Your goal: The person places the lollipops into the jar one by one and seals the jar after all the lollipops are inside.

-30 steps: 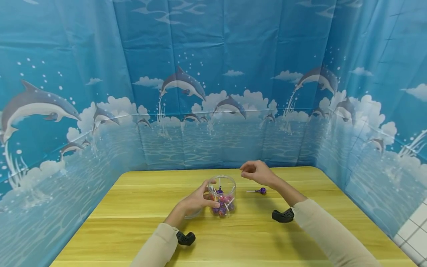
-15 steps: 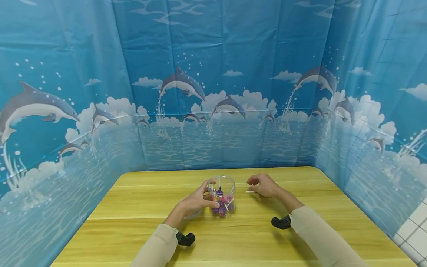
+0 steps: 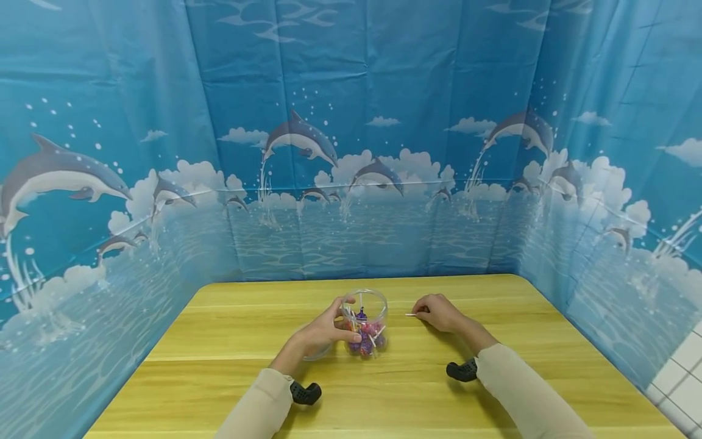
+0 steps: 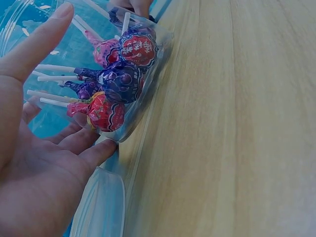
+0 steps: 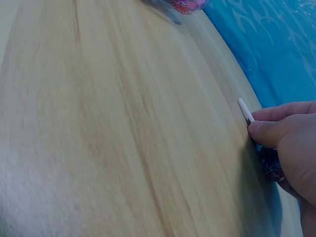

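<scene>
A clear plastic jar (image 3: 378,305) stands upright on the table, with several wrapped lollipops (image 4: 123,81) inside in purple, red and pink wrappers. My left hand (image 3: 325,331) holds the jar from its left side, thumb in front and fingers behind. To the right of the jar, my right hand (image 3: 441,313) is down at the tabletop. Its thumb and fingers pinch the white stick of a purple lollipop (image 5: 270,165). The stick points left toward the jar, and the hand covers most of the candy end in the head view.
A clear round lid (image 3: 318,354) lies on the table at the jar's left, partly under my left wrist. The yellow wood-grain table (image 3: 378,402) ends at a blue dolphin-print curtain (image 3: 351,238) behind and at the sides.
My right hand has come down from above the table onto the lollipop and now pinches its stick. My left hand and the jar have stayed in place.
</scene>
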Motion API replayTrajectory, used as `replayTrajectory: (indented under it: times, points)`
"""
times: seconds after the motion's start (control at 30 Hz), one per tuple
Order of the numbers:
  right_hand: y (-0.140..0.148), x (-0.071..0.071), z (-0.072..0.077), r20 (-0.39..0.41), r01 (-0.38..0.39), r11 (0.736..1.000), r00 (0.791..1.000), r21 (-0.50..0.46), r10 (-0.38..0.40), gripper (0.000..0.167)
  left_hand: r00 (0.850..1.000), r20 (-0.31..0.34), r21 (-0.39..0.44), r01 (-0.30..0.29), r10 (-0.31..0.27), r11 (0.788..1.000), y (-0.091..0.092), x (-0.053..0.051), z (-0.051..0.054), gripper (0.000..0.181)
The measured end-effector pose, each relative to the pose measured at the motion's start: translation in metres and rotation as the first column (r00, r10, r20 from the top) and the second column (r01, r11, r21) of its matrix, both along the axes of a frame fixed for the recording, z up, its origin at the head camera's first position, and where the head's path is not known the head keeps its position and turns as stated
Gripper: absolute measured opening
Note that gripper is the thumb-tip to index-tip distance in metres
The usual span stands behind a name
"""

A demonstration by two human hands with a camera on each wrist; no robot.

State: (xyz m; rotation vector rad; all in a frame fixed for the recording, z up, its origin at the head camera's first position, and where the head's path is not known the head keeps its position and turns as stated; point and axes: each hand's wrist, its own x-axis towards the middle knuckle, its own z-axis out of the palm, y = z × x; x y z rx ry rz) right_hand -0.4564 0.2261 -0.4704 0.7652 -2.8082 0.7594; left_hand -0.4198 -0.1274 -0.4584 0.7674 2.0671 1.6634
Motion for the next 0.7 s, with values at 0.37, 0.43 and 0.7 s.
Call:
replayTrajectory:
  times: [0.37, 0.43, 0.7]
  points:
    - [0.009, 0.006, 0.023, -0.013, -0.042, 0.996, 0.999, -0.074, 0.041, 0.011, 1.0, 0.008, 0.011, -0.002, 0.002, 1.0, 0.0, 0.002, 0.0, 0.084]
    - [0.011, 0.008, 0.03, 0.002, -0.04, 0.995, 0.999, -0.097, 0.04, 0.011, 1.0, 0.011, 0.013, -0.004, 0.004, 1.0, 0.0, 0.002, 0.001, 0.082]
    - [0.016, 0.017, 0.049, -0.006, 0.021, 0.98, 1.0, -0.196, -0.022, 0.008, 1.0, 0.02, 0.013, 0.002, -0.003, 1.0, 0.0, 0.002, 0.002, 0.085]
